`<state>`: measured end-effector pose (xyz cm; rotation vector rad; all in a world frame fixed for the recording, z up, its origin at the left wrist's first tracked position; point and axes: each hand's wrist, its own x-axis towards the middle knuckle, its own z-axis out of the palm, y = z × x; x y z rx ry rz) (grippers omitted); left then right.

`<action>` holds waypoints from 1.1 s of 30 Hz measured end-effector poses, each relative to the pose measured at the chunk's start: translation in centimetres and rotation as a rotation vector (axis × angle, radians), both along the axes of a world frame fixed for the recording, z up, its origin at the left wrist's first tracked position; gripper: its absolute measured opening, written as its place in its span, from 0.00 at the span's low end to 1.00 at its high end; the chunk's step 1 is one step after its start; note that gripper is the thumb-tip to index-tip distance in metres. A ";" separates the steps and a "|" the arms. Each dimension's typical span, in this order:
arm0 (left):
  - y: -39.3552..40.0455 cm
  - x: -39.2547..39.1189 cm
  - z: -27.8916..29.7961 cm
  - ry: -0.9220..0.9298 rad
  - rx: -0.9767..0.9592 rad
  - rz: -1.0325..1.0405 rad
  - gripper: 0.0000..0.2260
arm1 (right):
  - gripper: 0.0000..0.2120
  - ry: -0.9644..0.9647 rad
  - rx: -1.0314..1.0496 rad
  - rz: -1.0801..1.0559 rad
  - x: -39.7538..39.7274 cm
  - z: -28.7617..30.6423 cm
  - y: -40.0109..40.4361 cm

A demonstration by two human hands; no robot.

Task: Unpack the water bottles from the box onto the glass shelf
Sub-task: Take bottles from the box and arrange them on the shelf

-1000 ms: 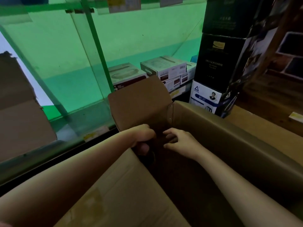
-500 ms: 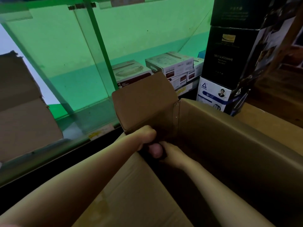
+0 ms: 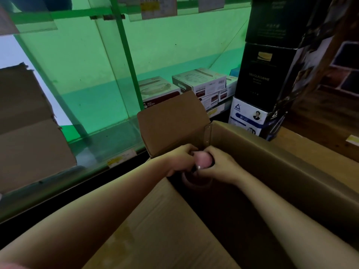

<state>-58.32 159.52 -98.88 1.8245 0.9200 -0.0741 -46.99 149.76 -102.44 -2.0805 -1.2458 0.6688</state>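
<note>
A large open cardboard box (image 3: 275, 164) fills the lower right, its far flap standing upright. At its far left corner both hands clasp a pink water bottle (image 3: 203, 161), whose rounded pink top shows between them; its body (image 3: 196, 181) dips into the box's dark interior. My left hand (image 3: 181, 160) grips it from the left and my right hand (image 3: 219, 166) from the right. The glass shelf (image 3: 108, 140) lies just beyond the box, in front of green glass panels. The rest of the box's inside is too dark to read.
A brown carton (image 3: 29, 129) stands on the shelf at the left. White product boxes (image 3: 198, 84) sit further back on the shelf. A stack of black and white cartons (image 3: 272, 74) rises to the right of the box's far corner. Yellow price labels line the shelf's front edge.
Both hands reached into the box's far corner and closed on the pink bottle. It has since risen, so its top now shows above the rim.
</note>
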 end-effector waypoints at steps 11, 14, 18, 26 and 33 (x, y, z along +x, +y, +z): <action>-0.5 -4.5 9.1 -0.385 -0.067 -0.201 0.32 | 0.25 -0.142 0.207 -0.013 -3.5 13.6 -2.1; 0.1 -7.1 11.7 -0.436 -0.028 -0.210 0.27 | 0.24 -0.168 0.263 0.004 -6.2 17.0 -1.6; 0.9 -11.8 15.1 -0.512 0.036 -0.161 0.23 | 0.23 -0.151 0.335 0.053 -10.4 21.0 -0.2; 3.4 -23.8 20.7 -0.720 0.210 0.019 0.18 | 0.19 -0.129 0.531 0.223 -20.7 27.0 4.9; 6.7 -37.8 26.9 -0.794 0.422 0.203 0.23 | 0.19 -0.012 0.701 0.422 -33.3 32.3 11.3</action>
